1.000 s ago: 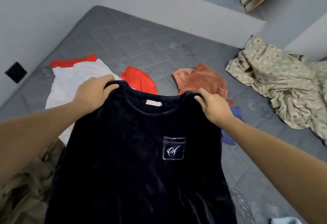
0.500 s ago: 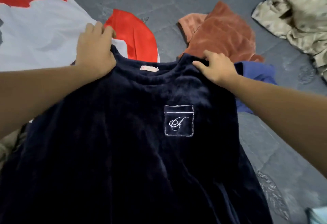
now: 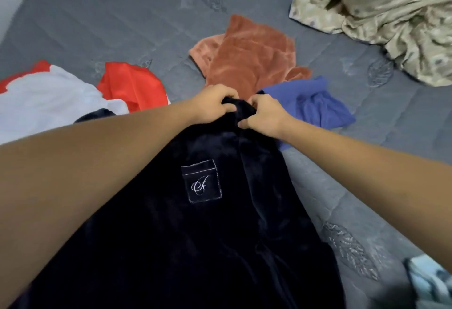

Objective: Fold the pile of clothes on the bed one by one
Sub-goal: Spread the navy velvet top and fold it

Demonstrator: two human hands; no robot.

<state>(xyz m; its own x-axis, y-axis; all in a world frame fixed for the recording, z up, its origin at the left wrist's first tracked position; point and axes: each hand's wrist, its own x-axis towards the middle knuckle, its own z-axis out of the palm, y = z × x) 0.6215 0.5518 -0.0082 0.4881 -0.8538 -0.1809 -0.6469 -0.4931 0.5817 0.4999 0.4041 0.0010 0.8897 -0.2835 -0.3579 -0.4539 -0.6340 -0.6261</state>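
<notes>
A dark navy velvet top [image 3: 186, 230] with a small embroidered chest pocket lies lengthwise on the grey mattress [image 3: 122, 20], folded along its middle. My left hand [image 3: 212, 107] and my right hand [image 3: 265, 115] meet at its far end, and both grip the bunched shoulder fabric there. Beyond my hands lie a rust-coloured velvet garment [image 3: 249, 57] and a blue garment [image 3: 313, 106]. A white and red shirt [image 3: 56, 98] sits to the left.
A crumpled beige patterned sheet [image 3: 391, 18] fills the far right corner of the mattress. Some light blue fabric [image 3: 428, 281] shows at the bottom right edge. Bare mattress stretches across the far left and along the right side.
My hands have come together from the two shoulders of the navy top, folding it in half lengthwise on the mattress. The view has tilted further down.
</notes>
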